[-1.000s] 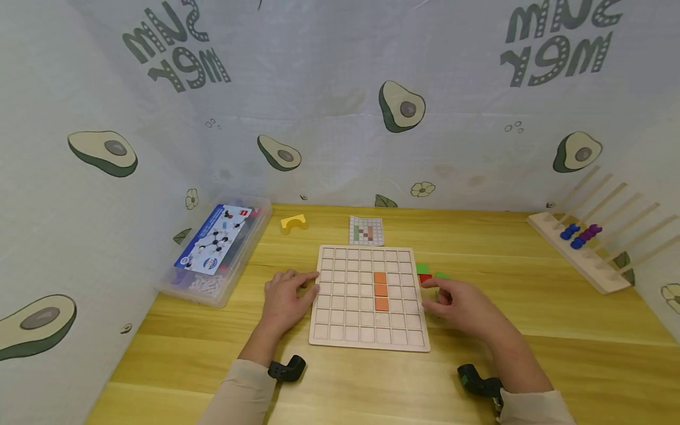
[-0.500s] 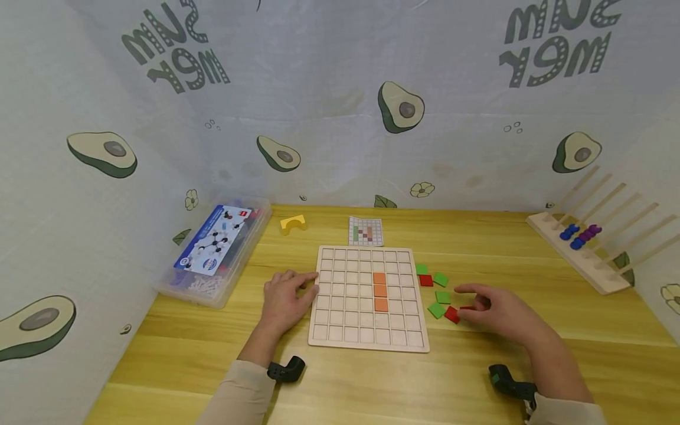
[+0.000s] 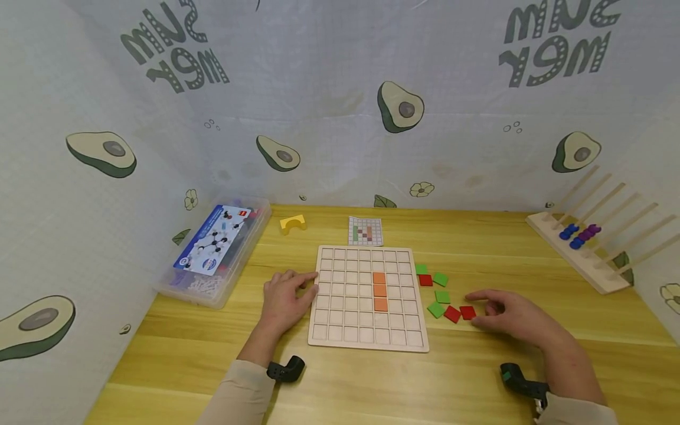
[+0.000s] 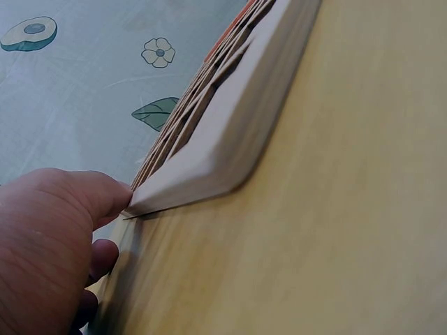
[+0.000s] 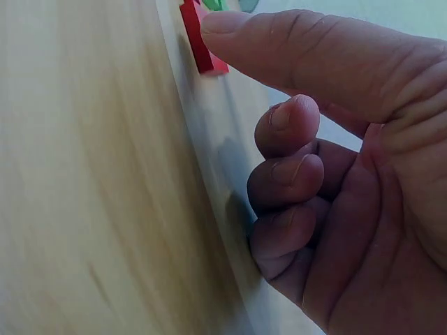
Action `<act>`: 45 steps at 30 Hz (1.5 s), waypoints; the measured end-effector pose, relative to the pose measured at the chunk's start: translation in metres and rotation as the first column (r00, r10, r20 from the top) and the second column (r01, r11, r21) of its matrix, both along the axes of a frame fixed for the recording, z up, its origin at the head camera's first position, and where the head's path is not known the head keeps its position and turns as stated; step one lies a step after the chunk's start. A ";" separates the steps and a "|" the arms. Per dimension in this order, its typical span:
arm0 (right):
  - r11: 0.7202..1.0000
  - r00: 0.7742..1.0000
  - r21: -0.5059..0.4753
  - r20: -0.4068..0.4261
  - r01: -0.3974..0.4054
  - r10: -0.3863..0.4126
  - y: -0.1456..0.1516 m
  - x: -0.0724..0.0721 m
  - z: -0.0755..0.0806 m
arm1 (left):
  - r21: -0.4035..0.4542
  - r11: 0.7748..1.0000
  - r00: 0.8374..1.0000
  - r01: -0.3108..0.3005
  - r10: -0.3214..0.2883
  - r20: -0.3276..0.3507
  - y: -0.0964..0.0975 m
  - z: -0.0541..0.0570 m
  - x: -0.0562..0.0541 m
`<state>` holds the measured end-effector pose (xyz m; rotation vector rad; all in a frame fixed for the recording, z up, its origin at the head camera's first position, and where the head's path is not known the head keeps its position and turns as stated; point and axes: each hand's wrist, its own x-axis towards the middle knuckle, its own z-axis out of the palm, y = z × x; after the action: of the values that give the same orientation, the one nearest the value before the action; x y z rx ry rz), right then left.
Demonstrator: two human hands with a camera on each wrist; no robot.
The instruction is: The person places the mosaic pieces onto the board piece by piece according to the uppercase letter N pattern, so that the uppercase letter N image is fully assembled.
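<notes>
A pale wooden grid board [image 3: 343, 321] lies flat mid-table, with three orange square tiles [image 3: 379, 290] in one column. At its left edge rests my left hand [image 3: 284, 302], the index finger and thumb touching the rim; the left wrist view shows the thumb against a corner of the board [image 4: 209, 157]. My right hand [image 3: 512, 316] hovers over the table right of the loose tiles, thumb and index finger apart with nothing between them. Its thumb overlaps a red tile [image 5: 199, 38] in the right wrist view. Red tiles [image 3: 467, 313] and several green tiles [image 3: 443, 297] lie beside the board.
A small printed pattern card [image 3: 365, 231] lies behind the board, with a yellow arch block [image 3: 293, 224] to its left. At the left stands a clear plastic box [image 3: 215, 254]. A wooden peg rack [image 3: 579, 254] with blue and purple beads is at the right.
My right hand has moved right, away from the board's right edge and past the loose tiles, uncovering red and green ones. My left hand stays at the board's edge.
</notes>
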<state>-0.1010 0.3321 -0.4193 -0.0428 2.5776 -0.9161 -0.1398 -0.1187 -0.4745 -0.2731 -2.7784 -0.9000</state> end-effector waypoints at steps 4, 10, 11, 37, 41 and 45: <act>0.999 0.999 -0.026 0.026 0.026 -0.025 0.005 0.000 -0.001 | 0.001 1.000 1.000 0.001 -0.001 0.003 0.000 0.001 0.001; 0.996 0.999 -0.081 0.040 0.028 -0.025 0.008 0.001 -0.002 | -0.001 1.000 1.000 -0.003 0.003 0.008 0.000 0.001 0.001; 0.996 0.999 -0.087 0.038 0.026 -0.023 0.009 0.002 -0.002 | -0.001 1.000 1.000 -0.003 0.003 0.007 0.000 0.001 0.001; 0.999 0.999 0.037 -0.019 0.034 -0.033 0.005 0.001 -0.007 | -0.007 1.000 1.000 0.001 -0.002 -0.014 0.000 0.001 0.001; 0.999 0.999 0.043 -0.034 0.023 -0.021 0.005 0.001 -0.007 | -0.006 1.000 1.000 0.004 -0.004 -0.012 0.000 0.002 0.001; 1.000 0.999 0.022 -0.041 0.009 -0.008 0.004 0.002 -0.005 | -0.004 1.000 1.000 0.005 -0.005 -0.015 0.000 0.001 0.001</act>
<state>-0.0986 0.3364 -0.4243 -0.0448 2.6268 -0.8986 -0.1387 -0.1188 -0.4736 -0.2861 -2.7671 -0.8906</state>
